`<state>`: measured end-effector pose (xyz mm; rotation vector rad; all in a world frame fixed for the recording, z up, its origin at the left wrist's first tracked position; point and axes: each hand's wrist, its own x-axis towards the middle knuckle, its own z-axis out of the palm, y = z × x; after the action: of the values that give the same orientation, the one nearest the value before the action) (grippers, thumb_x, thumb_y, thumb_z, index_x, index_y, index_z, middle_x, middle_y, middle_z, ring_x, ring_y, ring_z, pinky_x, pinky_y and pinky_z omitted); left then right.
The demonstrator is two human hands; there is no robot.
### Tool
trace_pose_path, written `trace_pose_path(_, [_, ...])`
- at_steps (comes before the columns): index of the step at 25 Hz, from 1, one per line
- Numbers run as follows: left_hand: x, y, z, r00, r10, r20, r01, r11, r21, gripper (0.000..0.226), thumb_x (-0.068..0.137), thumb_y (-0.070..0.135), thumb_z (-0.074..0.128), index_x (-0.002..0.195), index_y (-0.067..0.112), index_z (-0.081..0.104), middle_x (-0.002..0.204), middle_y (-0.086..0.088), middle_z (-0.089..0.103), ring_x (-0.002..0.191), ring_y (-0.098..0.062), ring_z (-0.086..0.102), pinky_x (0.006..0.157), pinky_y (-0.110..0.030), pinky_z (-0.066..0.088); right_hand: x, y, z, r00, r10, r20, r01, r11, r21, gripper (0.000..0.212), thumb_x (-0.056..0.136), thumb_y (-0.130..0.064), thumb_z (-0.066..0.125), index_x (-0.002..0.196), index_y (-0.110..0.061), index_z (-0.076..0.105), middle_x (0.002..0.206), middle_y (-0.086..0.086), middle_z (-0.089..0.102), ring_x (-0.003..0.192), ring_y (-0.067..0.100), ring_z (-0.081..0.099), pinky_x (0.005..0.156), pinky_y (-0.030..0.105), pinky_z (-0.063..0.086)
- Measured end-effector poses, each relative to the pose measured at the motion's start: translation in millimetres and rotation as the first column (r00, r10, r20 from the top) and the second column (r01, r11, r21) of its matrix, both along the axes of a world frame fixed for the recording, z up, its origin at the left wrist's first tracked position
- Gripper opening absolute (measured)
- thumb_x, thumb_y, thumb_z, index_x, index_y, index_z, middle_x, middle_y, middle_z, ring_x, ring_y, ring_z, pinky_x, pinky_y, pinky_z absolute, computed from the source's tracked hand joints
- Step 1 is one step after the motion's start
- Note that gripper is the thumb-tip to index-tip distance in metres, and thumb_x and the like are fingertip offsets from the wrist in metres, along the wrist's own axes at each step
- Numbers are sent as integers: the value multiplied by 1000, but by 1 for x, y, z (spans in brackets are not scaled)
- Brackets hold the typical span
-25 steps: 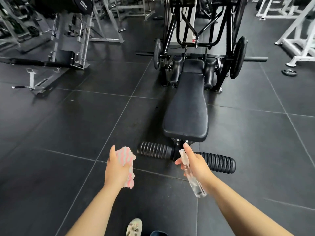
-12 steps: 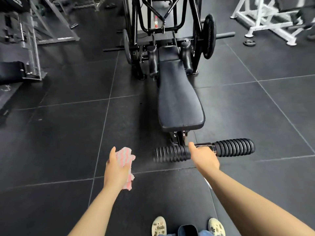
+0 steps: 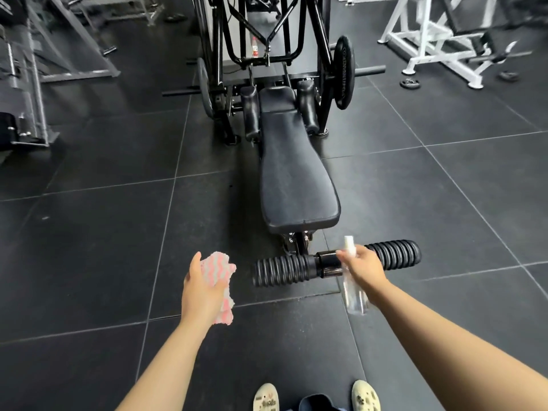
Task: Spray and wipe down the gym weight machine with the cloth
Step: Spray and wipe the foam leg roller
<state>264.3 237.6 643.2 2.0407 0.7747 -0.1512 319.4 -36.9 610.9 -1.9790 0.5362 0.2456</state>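
Observation:
A black weight machine stands ahead of me, its padded bench [image 3: 296, 173] running away toward a black frame [image 3: 267, 40] with a weight plate [image 3: 344, 72]. Ribbed foam rollers [image 3: 281, 269] cross its near end. My left hand [image 3: 201, 289] grips a pink and white cloth [image 3: 221, 280] to the left of the rollers. My right hand [image 3: 363, 266] holds a clear spray bottle [image 3: 351, 289] just above the roller bar, its white nozzle pointing up toward the bench end.
Dark rubber floor tiles [image 3: 103, 247] spread all round. Grey machines [image 3: 32, 84] stand at the left, a white frame [image 3: 439, 40] and loose small plates [image 3: 410, 83] at the far right. My shoes [image 3: 267, 397] show at the bottom edge.
I have come closer to the machine's foot end. My right hand has turned so the spray bottle shows again, over the roller bar. The left hand keeps the cloth in place.

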Motion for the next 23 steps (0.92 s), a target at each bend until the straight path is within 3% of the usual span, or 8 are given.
trace_pose_path(2, [-2, -5, 0, 1000, 2, 8, -2, 1000, -20, 72, 89, 32, 58, 147, 33, 16, 142, -1, 38, 116, -24, 48, 79, -36, 42, 2, 2, -1, 997, 80, -17, -78, 995, 64, 27, 82, -21, 68, 61, -16, 53, 54, -2, 50, 53, 17, 47, 57, 29, 37])
trace_pose_path(5, [-6, -9, 3, 1000, 20, 15, -19, 999, -34, 72, 90, 31, 58, 148, 32, 16, 145, -2, 35, 122, -24, 46, 77, -33, 37, 6, 14, 2, 996, 70, -54, -56, 972, 227, 17, 84, -5, 60, 70, -10, 53, 62, 5, 59, 49, 17, 49, 53, 28, 39])
trace_pose_path(7, [-9, -12, 6, 999, 25, 27, -24, 999, -37, 71, 91, 31, 58, 148, 31, 16, 146, -2, 33, 124, -24, 44, 78, -32, 35, 7, 25, 5, 994, 87, -68, -64, 955, 290, 21, 89, -10, 59, 72, -11, 47, 63, 7, 56, 47, 17, 48, 49, 28, 41])
trace_pose_path(11, [-13, -15, 10, 999, 45, 29, -44, 999, -26, 69, 91, 32, 57, 147, 32, 17, 146, -2, 32, 127, -24, 41, 85, -33, 36, 10, 40, 6, 978, 151, -143, -146, 988, 42, 55, 83, -62, 53, 56, -17, 41, 48, 0, 48, 44, 20, 46, 51, 31, 44])
trace_pose_path(14, [-13, -14, 11, 998, 51, 45, -50, 998, -31, 69, 91, 31, 56, 147, 33, 17, 147, -2, 31, 127, -23, 40, 88, -35, 37, 10, 49, 9, 978, 140, -153, -160, 979, -127, 49, 85, -53, 41, 57, -13, 46, 53, 2, 58, 47, 24, 54, 62, 35, 48])
trace_pose_path(18, [-13, -14, 13, 998, 49, 51, -47, 999, -27, 69, 91, 32, 57, 147, 34, 17, 146, -2, 31, 128, -23, 40, 92, -36, 38, 6, 45, 7, 972, 172, -161, -213, 931, -296, 48, 87, -47, 32, 64, -10, 52, 73, 9, 66, 72, 27, 63, 63, 30, 43])
trace_pose_path(21, [-11, -16, 14, 998, 29, 54, -28, 1000, -10, 69, 91, 29, 57, 147, 34, 17, 147, -2, 30, 129, -24, 40, 95, -39, 40, 3, 28, 4, 959, 168, -228, -240, 910, -337, 62, 89, -62, 30, 61, -11, 53, 68, 4, 65, 64, 24, 60, 66, 32, 46])
trace_pose_path(23, [-9, -20, 14, 999, 4, 48, -4, 1000, 7, 69, 92, 28, 57, 147, 33, 16, 148, -4, 29, 129, -25, 40, 96, -41, 41, -3, 18, 3, 942, 236, -238, -300, 910, -286, 56, 89, -56, 33, 58, -11, 48, 57, 2, 62, 52, 22, 59, 72, 33, 52])
